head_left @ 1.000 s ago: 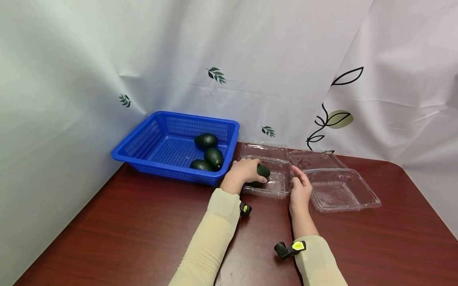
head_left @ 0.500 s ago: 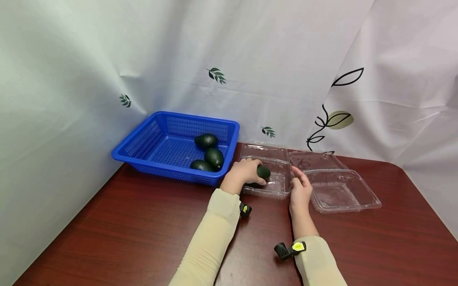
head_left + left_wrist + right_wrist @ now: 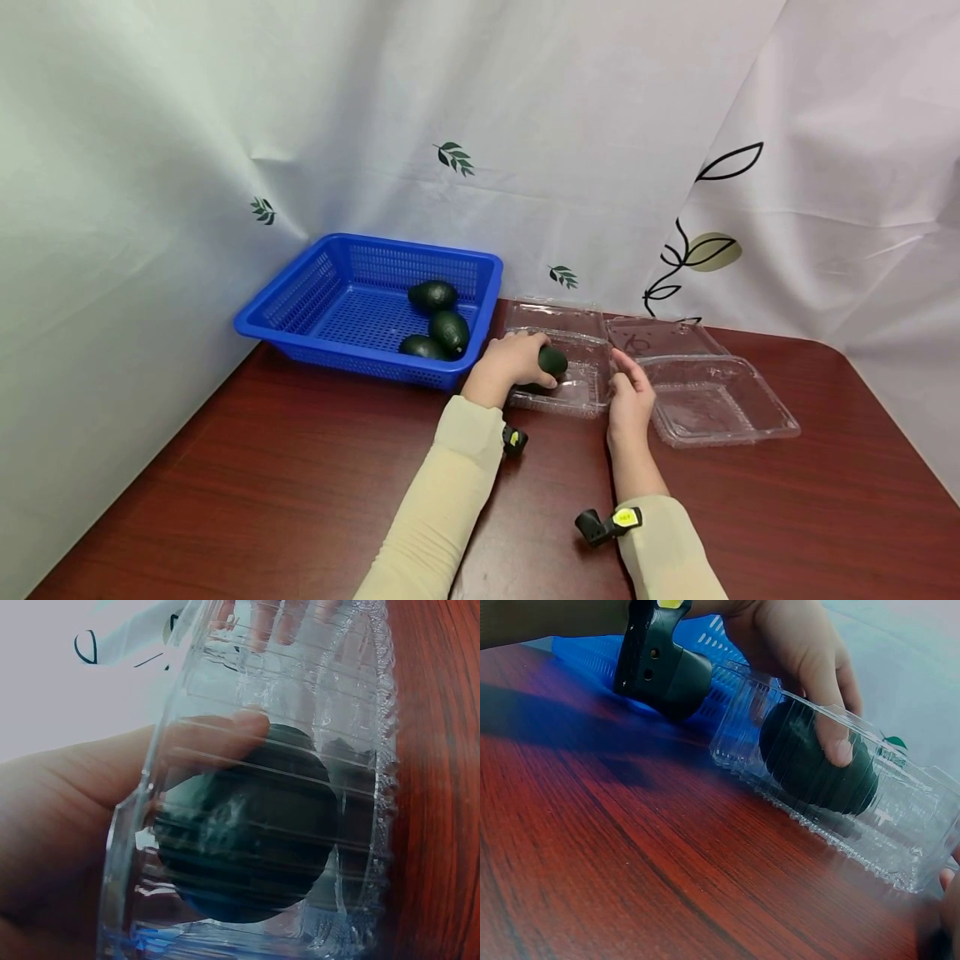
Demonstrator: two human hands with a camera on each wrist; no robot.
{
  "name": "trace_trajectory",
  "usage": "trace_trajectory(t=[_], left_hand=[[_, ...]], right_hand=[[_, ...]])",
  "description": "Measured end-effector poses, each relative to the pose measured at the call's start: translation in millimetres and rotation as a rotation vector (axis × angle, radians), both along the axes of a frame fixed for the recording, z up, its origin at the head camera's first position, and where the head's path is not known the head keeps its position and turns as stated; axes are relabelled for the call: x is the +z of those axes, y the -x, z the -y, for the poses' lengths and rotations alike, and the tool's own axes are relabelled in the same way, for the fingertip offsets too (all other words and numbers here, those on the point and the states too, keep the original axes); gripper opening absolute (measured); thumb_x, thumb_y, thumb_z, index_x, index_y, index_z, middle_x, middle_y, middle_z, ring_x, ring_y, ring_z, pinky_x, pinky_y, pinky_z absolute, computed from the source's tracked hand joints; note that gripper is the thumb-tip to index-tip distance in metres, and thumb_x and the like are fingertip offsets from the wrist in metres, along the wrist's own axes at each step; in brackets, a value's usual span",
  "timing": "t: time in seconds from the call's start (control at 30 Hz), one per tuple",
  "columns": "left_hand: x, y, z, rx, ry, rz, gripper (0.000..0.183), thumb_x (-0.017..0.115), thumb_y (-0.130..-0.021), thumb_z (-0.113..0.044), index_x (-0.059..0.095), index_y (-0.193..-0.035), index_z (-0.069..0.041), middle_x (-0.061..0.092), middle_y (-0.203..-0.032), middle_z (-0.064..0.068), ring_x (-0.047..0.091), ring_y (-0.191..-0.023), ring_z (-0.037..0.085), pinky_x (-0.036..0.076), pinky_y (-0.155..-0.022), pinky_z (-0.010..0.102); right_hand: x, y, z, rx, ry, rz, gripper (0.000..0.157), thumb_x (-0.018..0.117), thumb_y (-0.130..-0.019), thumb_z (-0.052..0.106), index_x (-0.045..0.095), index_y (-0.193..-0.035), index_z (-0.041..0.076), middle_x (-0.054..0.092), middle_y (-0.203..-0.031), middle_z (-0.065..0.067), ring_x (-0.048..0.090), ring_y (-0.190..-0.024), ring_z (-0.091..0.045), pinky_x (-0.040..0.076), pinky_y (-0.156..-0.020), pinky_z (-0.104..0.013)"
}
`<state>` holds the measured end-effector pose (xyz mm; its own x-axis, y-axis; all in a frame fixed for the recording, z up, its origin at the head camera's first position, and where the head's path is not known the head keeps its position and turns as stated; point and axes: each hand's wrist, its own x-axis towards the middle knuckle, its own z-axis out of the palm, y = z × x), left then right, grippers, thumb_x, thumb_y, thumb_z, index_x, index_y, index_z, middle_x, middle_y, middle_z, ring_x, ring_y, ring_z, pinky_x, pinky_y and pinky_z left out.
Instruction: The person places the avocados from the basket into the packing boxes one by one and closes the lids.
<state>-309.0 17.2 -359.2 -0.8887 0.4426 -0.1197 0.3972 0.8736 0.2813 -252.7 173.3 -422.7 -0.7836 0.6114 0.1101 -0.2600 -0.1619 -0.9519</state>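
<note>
My left hand (image 3: 516,363) grips a dark green avocado (image 3: 552,360) inside a clear plastic clamshell container (image 3: 558,407) whose lid lies back. In the right wrist view, the thumb (image 3: 837,742) presses on the avocado's near side, low inside the container. Seen through the wall in the left wrist view, the avocado (image 3: 247,832) lies on its side. My right hand (image 3: 630,404) rests its fingertips against the container's right outer wall, fingers fairly straight. The palm side of the left hand is hidden.
To the left, a blue plastic basket (image 3: 375,354) holds three avocados, one of them this dark avocado (image 3: 448,332). A second clear clamshell (image 3: 720,437) stands with its lid back at the right. Behind the brown table (image 3: 300,500) hangs a white curtain (image 3: 570,125) with leaf prints.
</note>
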Motion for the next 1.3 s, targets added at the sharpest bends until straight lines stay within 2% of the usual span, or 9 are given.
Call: trace_trajectory(t=[0.3,0.47,0.7,0.83,0.93,1.0,1.13,1.2,1.3], left_hand=[[9.7,-3.7,0.3,-0.003,-0.004,-0.017,0.076,0.072,-0.075,-0.048,0.043,-0.139,-0.02,0.046,-0.136,0.006,0.043,-0.122,0.024,0.032,-0.1,0.048],[26.5,-10.3,4.7,-0.026,-0.027,-0.07,0.076,0.071,-0.076,-0.05,0.041,-0.14,-0.022,0.045,-0.137,0.006,0.043,-0.122,0.024,0.036,-0.097,0.042],[86.3,-12.0,37.7,0.004,-0.164,-0.141,0.075,0.071,-0.078,-0.046,0.039,-0.141,-0.021,0.045,-0.137,0.002,0.045,-0.121,0.022,0.04,-0.095,0.042],[128.0,12.5,65.7,0.072,-0.146,-0.094,0.071,0.069,-0.08,-0.043,0.039,-0.14,-0.018,0.047,-0.136,0.004,0.046,-0.119,0.024,0.037,-0.096,0.044],[144.3,36.1,86.2,0.124,-0.051,0.024,0.066,0.068,-0.083,-0.04,0.042,-0.138,-0.014,0.044,-0.138,0.007,0.043,-0.122,0.027,0.034,-0.098,0.046],[145.7,48.6,99.5,0.186,0.026,0.123,0.062,0.068,-0.083,-0.039,0.047,-0.133,-0.011,0.044,-0.137,0.01,0.042,-0.122,0.029,0.035,-0.098,0.046],[134.0,61.1,121.3,0.413,0.087,0.305,0.068,0.074,-0.077,-0.04,0.05,-0.13,-0.006,0.041,-0.137,0.015,0.043,-0.119,0.03,0.04,-0.094,0.043],[124.6,64.2,129.7,0.496,0.088,0.351,0.074,0.077,-0.072,-0.044,0.05,-0.129,-0.004,0.039,-0.137,0.017,0.043,-0.12,0.031,0.042,-0.093,0.042],[111.8,68.0,138.5,0.526,0.093,0.366,0.084,0.078,-0.067,-0.049,0.047,-0.13,-0.004,0.038,-0.137,0.018,0.043,-0.12,0.031,0.043,-0.091,0.041]], right_hand=[[-1.8,0.5,-0.7,0.005,-0.014,0.002,0.044,0.041,-0.077,-0.01,0.061,-0.115,-0.006,0.062,-0.101,0.003,0.051,-0.091,-0.011,0.036,-0.057,-0.017],[-2.5,1.0,0.9,0.004,-0.017,-0.002,0.044,0.041,-0.077,-0.01,0.061,-0.116,-0.006,0.061,-0.103,0.003,0.05,-0.092,-0.012,0.036,-0.059,-0.018],[-4.5,-0.7,0.1,0.002,-0.004,-0.009,0.043,0.04,-0.078,-0.011,0.062,-0.115,-0.005,0.062,-0.101,0.004,0.052,-0.095,-0.011,0.038,-0.064,-0.017],[-3.9,0.4,-1.7,0.001,-0.007,-0.025,0.043,0.04,-0.078,-0.01,0.064,-0.114,-0.004,0.063,-0.103,0.002,0.053,-0.098,-0.011,0.039,-0.066,-0.018],[-2.8,1.2,-3.0,0.0,-0.008,-0.027,0.043,0.041,-0.078,-0.01,0.063,-0.114,-0.004,0.063,-0.104,0.0,0.052,-0.096,-0.012,0.038,-0.062,-0.018],[-2.3,1.8,-3.2,0.005,-0.008,-0.026,0.043,0.041,-0.078,-0.01,0.062,-0.115,-0.005,0.062,-0.104,0.001,0.051,-0.094,-0.012,0.037,-0.059,-0.017],[-2.5,1.8,-2.5,0.007,-0.01,-0.019,0.043,0.041,-0.078,-0.01,0.061,-0.116,-0.007,0.062,-0.102,0.003,0.05,-0.092,-0.012,0.036,-0.057,-0.017],[-2.9,1.7,-2.1,0.004,-0.007,-0.018,0.043,0.041,-0.078,-0.011,0.061,-0.115,-0.006,0.062,-0.101,0.003,0.051,-0.091,-0.012,0.036,-0.057,-0.017],[-3.3,1.4,-1.6,-0.003,-0.007,-0.022,0.043,0.04,-0.078,-0.011,0.062,-0.114,-0.006,0.063,-0.101,0.001,0.051,-0.09,-0.013,0.036,-0.057,-0.017]])
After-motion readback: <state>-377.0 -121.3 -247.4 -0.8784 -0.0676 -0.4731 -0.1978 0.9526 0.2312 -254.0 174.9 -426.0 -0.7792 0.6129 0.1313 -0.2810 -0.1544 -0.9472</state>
